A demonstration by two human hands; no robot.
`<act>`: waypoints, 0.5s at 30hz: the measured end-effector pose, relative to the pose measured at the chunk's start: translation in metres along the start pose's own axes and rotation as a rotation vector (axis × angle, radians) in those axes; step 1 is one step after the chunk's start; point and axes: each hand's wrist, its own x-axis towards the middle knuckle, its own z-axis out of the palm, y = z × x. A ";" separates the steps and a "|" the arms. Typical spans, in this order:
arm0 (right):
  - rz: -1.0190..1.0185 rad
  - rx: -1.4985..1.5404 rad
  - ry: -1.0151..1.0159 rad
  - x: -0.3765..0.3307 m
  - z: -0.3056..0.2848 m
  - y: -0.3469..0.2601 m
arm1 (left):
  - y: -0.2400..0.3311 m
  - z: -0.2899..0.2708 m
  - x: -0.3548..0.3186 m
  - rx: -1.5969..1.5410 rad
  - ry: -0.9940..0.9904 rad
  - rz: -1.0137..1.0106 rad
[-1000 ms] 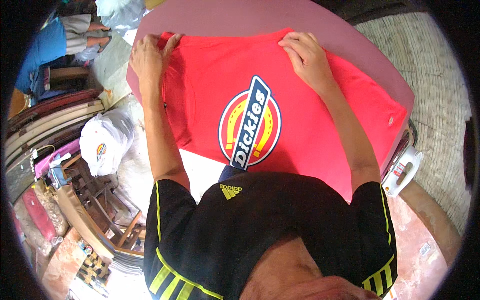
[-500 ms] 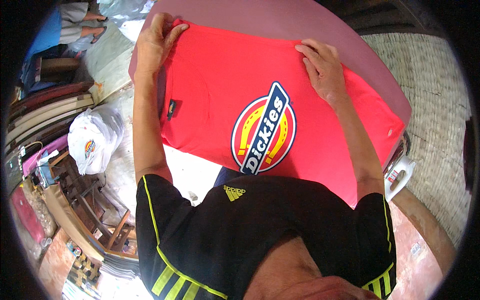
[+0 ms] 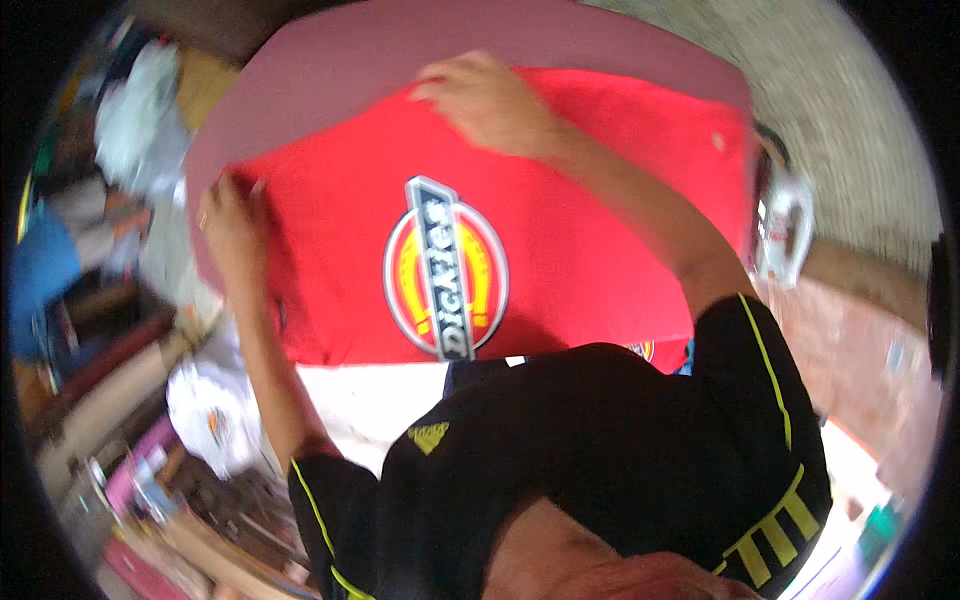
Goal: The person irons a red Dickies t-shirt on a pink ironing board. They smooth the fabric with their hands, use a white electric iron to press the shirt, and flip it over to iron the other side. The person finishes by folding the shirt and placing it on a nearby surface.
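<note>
Underneath, a mauve table point(image 3: 330, 90), cluttered room.

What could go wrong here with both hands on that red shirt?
The left hand holds the red shirt right at the table's rim, so that side might slide off. The right hand presses only the far edge, so the middle may wrinkle. The view is motion-blurred, so grip detail is unclear.

Red shirt point(image 3: 600, 240) — round yellow-blue emblem point(image 3: 446, 268)

Shirt point(image 3: 590, 250) on table point(image 3: 330, 90), under hands point(image 3: 490, 100)
</note>
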 end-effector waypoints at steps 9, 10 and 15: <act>0.226 0.254 0.249 -0.066 -0.051 0.022 | 0.222 -0.007 0.031 -0.446 0.034 0.467; 0.278 0.161 0.261 -0.095 -0.070 0.024 | 0.256 0.001 0.029 -0.482 0.005 0.543; 0.638 -0.145 0.257 -0.246 -0.119 0.063 | 0.402 0.037 0.027 -0.592 -0.077 0.846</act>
